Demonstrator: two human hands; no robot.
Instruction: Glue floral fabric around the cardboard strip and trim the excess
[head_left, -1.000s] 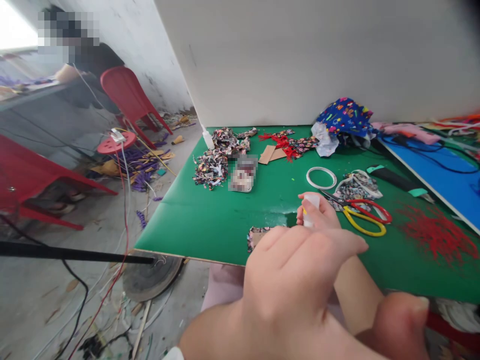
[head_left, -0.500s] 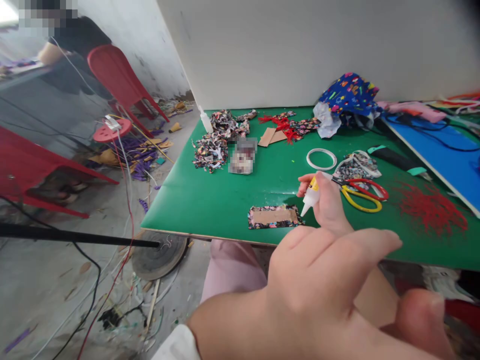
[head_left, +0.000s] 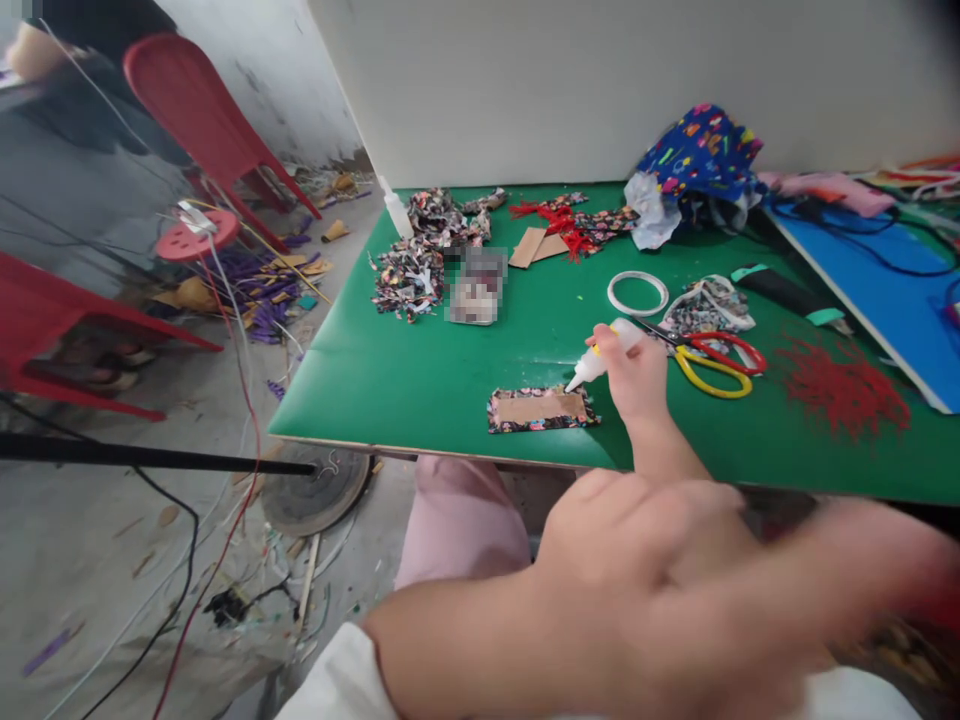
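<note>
My right hand [head_left: 637, 380] is closed round a small white glue bottle [head_left: 604, 350] with a yellow mark. The bottle is tilted, its nozzle down at the top right edge of a fabric-edged cardboard strip [head_left: 541, 407]. That strip lies flat near the table's front edge, its flowered dark cloth showing around the brown card. Close to the camera, my left hand [head_left: 675, 570] reaches across in front of my body. It is blurred, with a finger stretched to the right and nothing seen in it. Scissors [head_left: 716, 365] with red and yellow handles lie just beyond my right hand.
On the green table [head_left: 390, 370] are a white ring [head_left: 637, 293], cloth scraps [head_left: 409, 275], another bottle [head_left: 397, 213], cardboard pieces [head_left: 536, 247], red threads [head_left: 847, 385], a black-handled tool [head_left: 791, 295] and a blue board [head_left: 862, 300]. A person sits beyond a red chair [head_left: 187, 100].
My right hand has tipped the glue bottle flatter and brought its nozzle to the strip's upper edge. My left hand has moved, its finger now blurred further right. The view has shifted slightly.
</note>
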